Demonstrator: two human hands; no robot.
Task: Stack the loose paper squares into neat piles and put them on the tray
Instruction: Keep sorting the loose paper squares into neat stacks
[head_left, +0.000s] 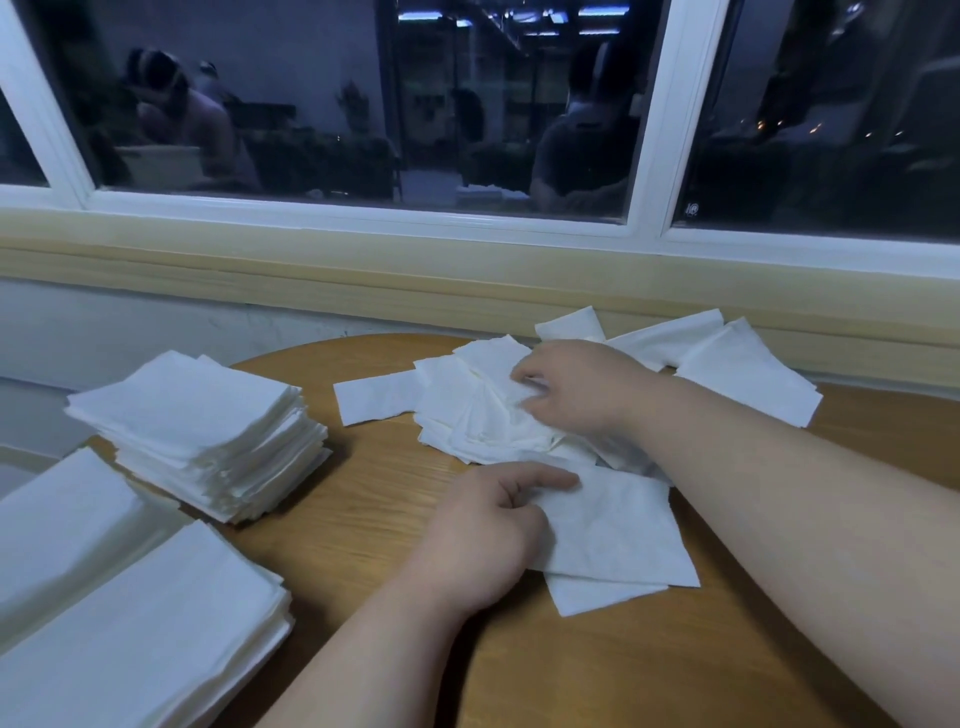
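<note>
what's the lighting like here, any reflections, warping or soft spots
Head view: dim, bluish light; the dark window acts as a mirror; the wide-angle lens bows the sill and table edge; the white paper squares wash out so sheet edges merge; the left hand and right hand look fairly sharp.
</note>
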